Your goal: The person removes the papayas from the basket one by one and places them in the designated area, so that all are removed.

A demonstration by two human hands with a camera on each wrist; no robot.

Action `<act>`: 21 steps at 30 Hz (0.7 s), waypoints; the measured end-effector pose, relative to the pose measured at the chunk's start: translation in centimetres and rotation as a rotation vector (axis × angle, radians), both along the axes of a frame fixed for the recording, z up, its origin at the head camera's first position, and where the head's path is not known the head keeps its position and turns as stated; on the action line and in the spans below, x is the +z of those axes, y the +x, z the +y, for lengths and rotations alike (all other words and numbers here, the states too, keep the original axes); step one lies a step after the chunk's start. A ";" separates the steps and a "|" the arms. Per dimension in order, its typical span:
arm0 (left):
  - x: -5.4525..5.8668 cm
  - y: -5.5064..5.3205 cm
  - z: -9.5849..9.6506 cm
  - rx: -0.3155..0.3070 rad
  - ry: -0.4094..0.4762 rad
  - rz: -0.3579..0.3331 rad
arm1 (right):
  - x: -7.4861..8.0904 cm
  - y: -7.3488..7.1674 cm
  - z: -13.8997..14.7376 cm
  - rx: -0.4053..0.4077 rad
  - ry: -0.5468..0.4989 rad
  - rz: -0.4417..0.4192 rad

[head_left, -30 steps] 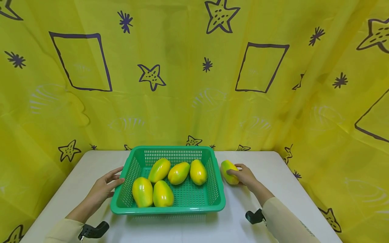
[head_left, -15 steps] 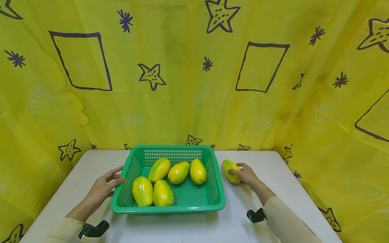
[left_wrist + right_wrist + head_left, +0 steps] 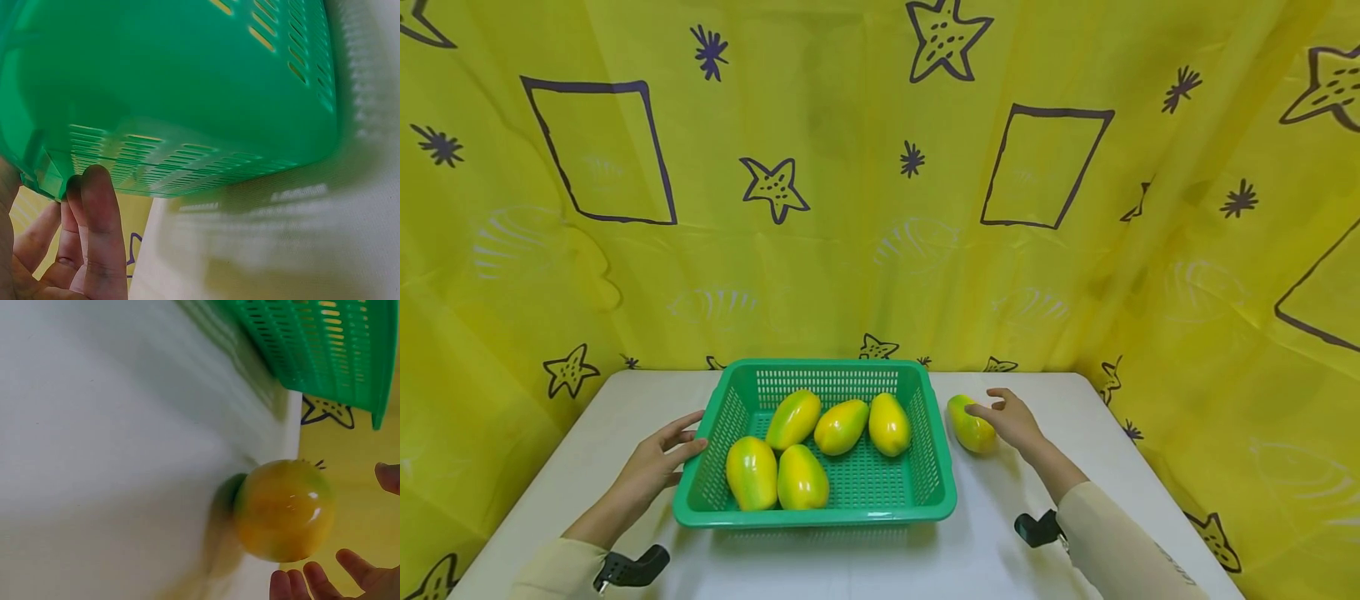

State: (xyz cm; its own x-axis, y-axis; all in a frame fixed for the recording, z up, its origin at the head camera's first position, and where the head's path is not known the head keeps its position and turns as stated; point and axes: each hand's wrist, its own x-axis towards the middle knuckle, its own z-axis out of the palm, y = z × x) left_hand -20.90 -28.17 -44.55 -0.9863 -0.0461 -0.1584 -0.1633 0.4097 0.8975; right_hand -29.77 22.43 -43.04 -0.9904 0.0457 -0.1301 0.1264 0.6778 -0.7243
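We see the right hand [image 3: 1015,422], spread and empty, just off a yellow fruit [image 3: 973,432] on the table [image 3: 850,571] beside the basket [image 3: 817,519] the left hand [image 3: 643,469] loosely touches, likely a release needing fingers lifted clear next.

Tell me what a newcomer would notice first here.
Probably the green basket mid-table, holding five shiny yellow fruits, with the left hand at its left side. A sixth fruit lies right of it, beside the right hand. Behind hangs bright yellow cloth with dark stars.
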 end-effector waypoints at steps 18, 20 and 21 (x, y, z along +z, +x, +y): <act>-0.2 0.1 0.0 0.004 0.005 0.002 | 5.1 1.6 -7.5 0.115 0.020 0.199; -0.2 0.1 0.0 0.005 0.015 0.001 | 5.3 1.7 -8.5 0.134 0.003 0.197; -0.2 0.1 0.0 0.006 0.022 0.000 | 5.4 1.7 -9.0 0.143 -0.007 0.197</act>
State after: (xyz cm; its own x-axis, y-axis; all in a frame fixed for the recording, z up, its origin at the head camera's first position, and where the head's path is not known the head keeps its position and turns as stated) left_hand -20.82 -28.14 -44.76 -0.9861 -0.0484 -0.1591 -0.1654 0.3885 0.9065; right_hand -28.03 13.44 -37.66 -0.9931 -0.0970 0.0662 -0.1145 0.6734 -0.7303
